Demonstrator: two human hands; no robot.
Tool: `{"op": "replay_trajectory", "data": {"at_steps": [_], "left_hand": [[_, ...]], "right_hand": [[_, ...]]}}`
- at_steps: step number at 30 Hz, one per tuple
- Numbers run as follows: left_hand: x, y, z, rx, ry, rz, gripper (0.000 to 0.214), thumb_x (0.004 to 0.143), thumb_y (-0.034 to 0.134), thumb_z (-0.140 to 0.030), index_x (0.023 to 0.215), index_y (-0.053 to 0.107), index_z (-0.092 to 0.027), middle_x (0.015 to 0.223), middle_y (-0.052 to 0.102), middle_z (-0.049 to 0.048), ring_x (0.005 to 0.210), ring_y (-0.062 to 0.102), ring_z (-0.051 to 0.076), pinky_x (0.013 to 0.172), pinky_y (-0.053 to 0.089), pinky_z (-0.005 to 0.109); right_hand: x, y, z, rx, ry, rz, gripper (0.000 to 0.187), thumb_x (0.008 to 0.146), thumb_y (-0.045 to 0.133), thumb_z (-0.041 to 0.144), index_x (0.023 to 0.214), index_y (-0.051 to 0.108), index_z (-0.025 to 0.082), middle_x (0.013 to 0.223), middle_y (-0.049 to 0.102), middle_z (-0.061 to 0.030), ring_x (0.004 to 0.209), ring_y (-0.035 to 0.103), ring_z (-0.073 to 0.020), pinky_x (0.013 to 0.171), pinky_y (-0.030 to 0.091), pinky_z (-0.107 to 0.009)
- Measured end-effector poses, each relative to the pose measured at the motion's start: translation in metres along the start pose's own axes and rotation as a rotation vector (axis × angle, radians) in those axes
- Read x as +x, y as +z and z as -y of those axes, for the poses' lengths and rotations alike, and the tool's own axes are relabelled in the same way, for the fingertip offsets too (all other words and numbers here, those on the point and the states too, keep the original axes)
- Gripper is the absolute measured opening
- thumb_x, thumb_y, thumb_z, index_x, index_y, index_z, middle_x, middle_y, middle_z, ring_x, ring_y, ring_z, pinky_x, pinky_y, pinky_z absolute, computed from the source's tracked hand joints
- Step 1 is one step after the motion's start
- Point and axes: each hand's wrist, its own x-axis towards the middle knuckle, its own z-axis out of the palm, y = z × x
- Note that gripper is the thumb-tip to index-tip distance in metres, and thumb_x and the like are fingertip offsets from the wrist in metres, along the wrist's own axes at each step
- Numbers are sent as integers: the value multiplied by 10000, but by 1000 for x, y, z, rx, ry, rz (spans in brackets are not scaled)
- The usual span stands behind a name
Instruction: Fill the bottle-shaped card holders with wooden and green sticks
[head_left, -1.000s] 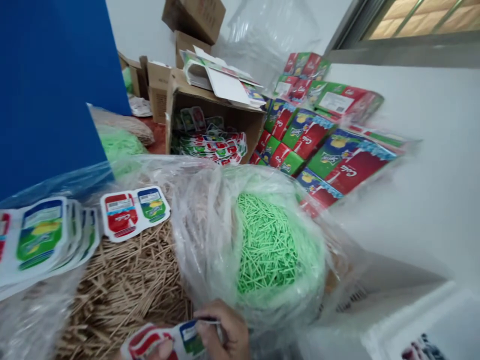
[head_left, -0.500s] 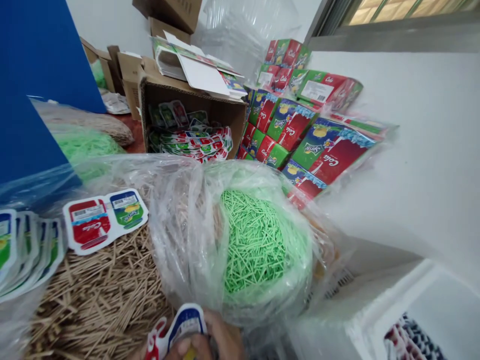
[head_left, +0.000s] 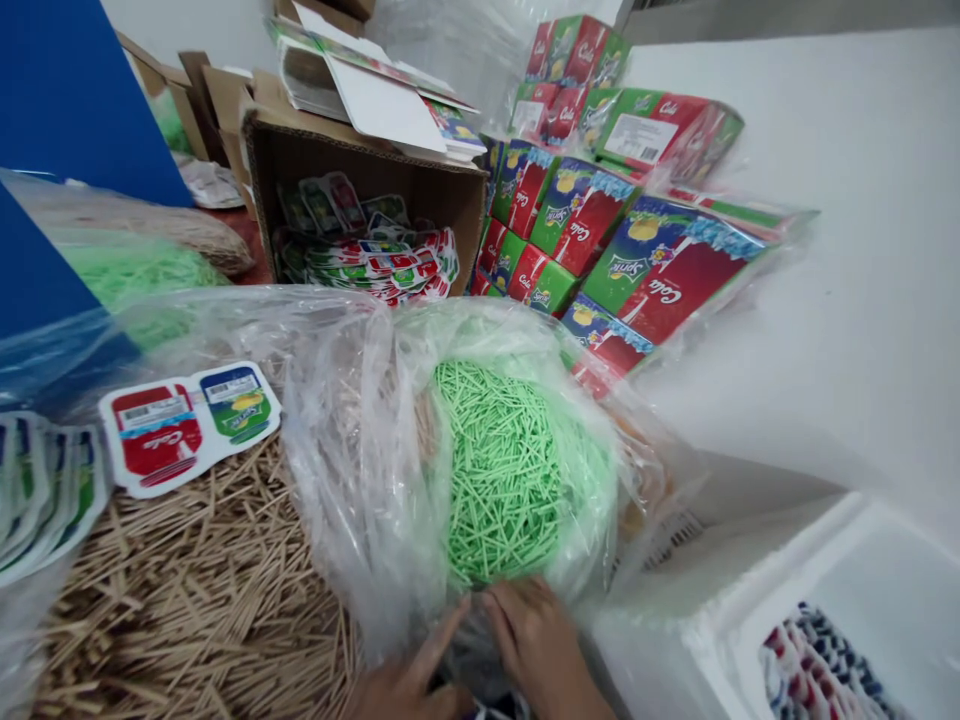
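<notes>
Plastic bag [head_left: 420, 540] nr L hand [head_left: 420, 685], R hand [head_left: 536, 640]: looked limp, prob. slick; best pinched @ rim; couldn't tell grips.

A smooth white wall [head_left: 862, 230] fills the right, below a grey ledge [head_left: 720, 18]; a flat blue panel [head_left: 82, 100] stands left, near reddish floor [head_left: 256, 236].
</notes>
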Motion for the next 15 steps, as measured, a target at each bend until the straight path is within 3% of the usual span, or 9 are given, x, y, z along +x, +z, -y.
{"op": "replay_trajectory", "data": {"at_steps": [3, 8, 13, 15], "left_hand": [[14, 2, -13, 203, 55, 161, 394, 778, 534, -38, 1041, 731, -254, 1460, 428, 88, 820, 739, 315, 696, 592, 378], [27, 2, -17, 132, 6, 204, 534, 685, 452, 61, 1116, 692, -143, 1350, 568, 179, 1003, 683, 320, 868, 526, 396], [20, 7, -10, 89, -63, 197, 582, 583, 473, 52, 1070, 696, -175, 1208, 670, 130, 1002, 679, 280, 849, 523, 331], [12, 11, -5, 94, -72, 136, 590, 582, 469, 54, 1052, 702, -218, 1171, 691, 89, 958, 695, 240, 822, 520, 269]], "right_hand": [[3, -1, -6, 45, 107, 86, 169, 850, 522, 53, 831, 613, 194, 741, 700, -20, 692, 666, -209, 629, 488, -294], [3, -6, -5, 3, 193, 94, 199, 777, 597, -3, 823, 602, 191, 770, 696, -27, 701, 671, -230, 624, 511, -317], [10, -10, 12, -6, 131, 12, 141, 818, 619, 67, 858, 603, 201, 810, 656, -40, 743, 644, -246, 662, 526, -369], [16, -16, 18, 31, 126, -2, 154, 804, 664, 98, 910, 608, 194, 867, 632, -54, 825, 626, -256, 721, 529, -387]]}}
